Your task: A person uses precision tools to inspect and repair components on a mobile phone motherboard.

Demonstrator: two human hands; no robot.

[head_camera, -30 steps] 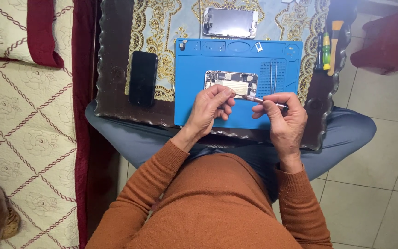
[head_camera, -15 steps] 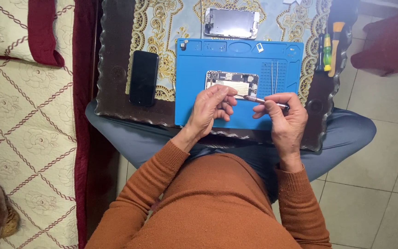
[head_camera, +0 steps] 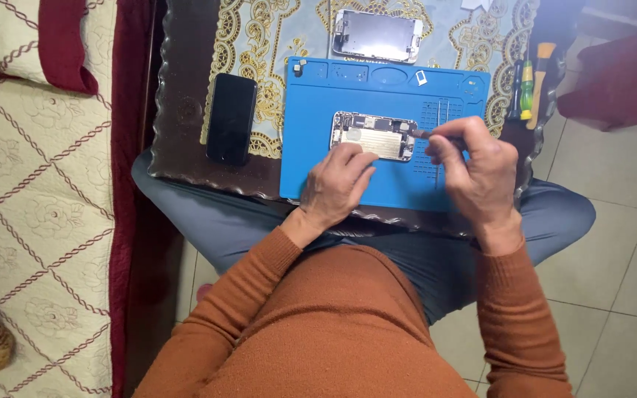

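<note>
An opened phone body with its inner parts showing lies on a blue work mat. My left hand rests on the mat, its fingertips touching the phone's near edge. My right hand pinches a thin screwdriver, whose tip meets the phone's right end. The handle is mostly hidden inside my fingers.
A detached phone screen lies beyond the mat. A black phone sits left of the mat on the dark tray. Screwdrivers stand at the tray's right edge. A patterned cushion is on the left, tiled floor on the right.
My right hand has shifted the tool's tip from over the phone's middle out to its right end. My left hand's fingers have slid toward the phone's near edge.
</note>
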